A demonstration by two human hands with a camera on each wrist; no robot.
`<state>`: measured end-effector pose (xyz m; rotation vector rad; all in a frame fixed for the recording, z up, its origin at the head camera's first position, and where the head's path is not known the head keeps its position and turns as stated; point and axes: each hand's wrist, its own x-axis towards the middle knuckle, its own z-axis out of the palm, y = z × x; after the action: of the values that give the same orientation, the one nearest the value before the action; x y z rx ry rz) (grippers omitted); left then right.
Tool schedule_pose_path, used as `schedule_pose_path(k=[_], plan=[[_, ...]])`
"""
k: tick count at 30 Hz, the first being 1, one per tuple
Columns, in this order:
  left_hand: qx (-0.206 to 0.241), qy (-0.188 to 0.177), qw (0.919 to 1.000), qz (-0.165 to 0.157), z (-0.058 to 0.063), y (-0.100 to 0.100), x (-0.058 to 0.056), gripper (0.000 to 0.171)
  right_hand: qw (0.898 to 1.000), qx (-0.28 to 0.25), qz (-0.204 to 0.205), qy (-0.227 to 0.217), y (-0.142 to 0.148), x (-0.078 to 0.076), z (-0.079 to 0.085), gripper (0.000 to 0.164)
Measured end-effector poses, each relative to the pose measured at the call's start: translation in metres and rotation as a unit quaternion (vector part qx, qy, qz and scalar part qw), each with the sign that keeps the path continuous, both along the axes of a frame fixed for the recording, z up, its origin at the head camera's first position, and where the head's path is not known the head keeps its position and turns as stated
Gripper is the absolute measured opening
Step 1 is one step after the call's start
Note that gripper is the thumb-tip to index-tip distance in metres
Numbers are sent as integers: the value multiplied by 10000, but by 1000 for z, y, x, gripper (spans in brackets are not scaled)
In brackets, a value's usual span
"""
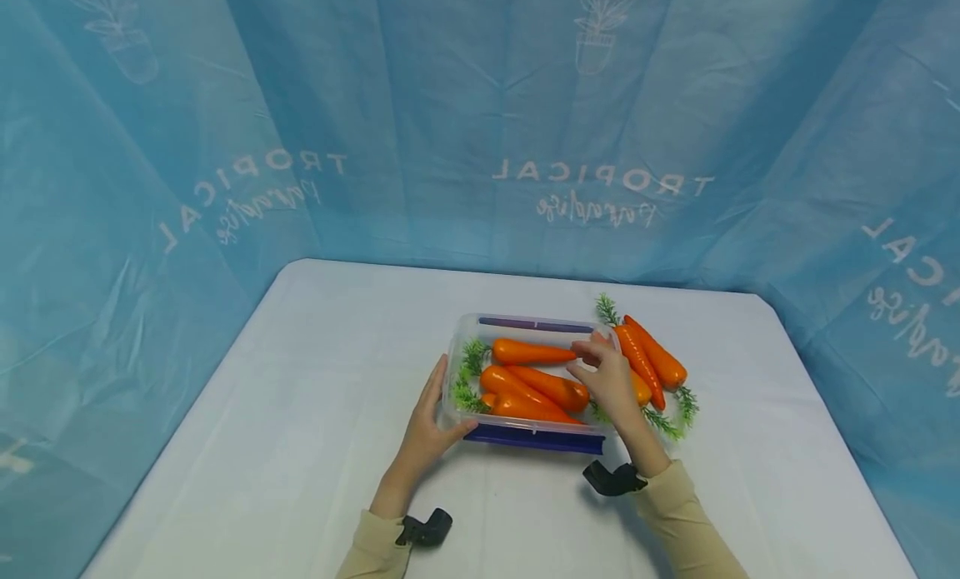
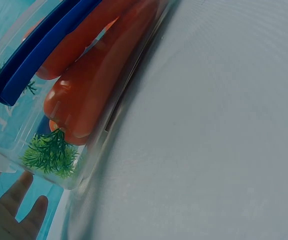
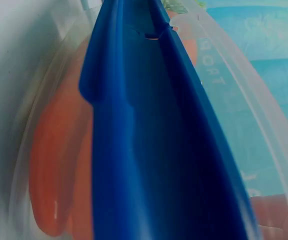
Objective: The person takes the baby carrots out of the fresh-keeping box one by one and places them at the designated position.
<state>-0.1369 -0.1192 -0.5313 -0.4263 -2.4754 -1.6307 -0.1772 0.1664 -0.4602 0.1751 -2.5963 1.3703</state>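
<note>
A clear plastic box with blue clip flaps holds several orange carrots with feathery green tops. My left hand steadies the box's front left corner, its fingers straight along the left wall and thumb at the front. In the left wrist view, the fingers look spread beside the clear wall. Inside the box, my right hand pinches the tip of the rearmost carrot between thumb and fingers. That carrot lies sideways, its leafy end left. The right wrist view is mostly filled by a blue flap.
More carrots lie in a loose pile on the white table, right against the box's right side, with green tops pointing both ways. Blue printed curtains hang round the table's back and sides.
</note>
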Motion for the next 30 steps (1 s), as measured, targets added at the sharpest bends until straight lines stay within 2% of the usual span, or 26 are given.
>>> schedule_pose_path(k=[15,22,26,30], plan=[[67,-72,9999,-63,-1,-2,-1,103,9958,645,149,-633,-4,-6,-3,32],[79,-62,9999,-78,-1,0,-1,102,9901,930,694,-789,0,-6,-6,33],[88,-52,9999,-88,0,0,-1,102,9857,1149,808,-935,0,-7,-8,33],[113,-32,9999,-83,0,0,0,102,9806,1469,929,-903,-1,-7,-8,34]])
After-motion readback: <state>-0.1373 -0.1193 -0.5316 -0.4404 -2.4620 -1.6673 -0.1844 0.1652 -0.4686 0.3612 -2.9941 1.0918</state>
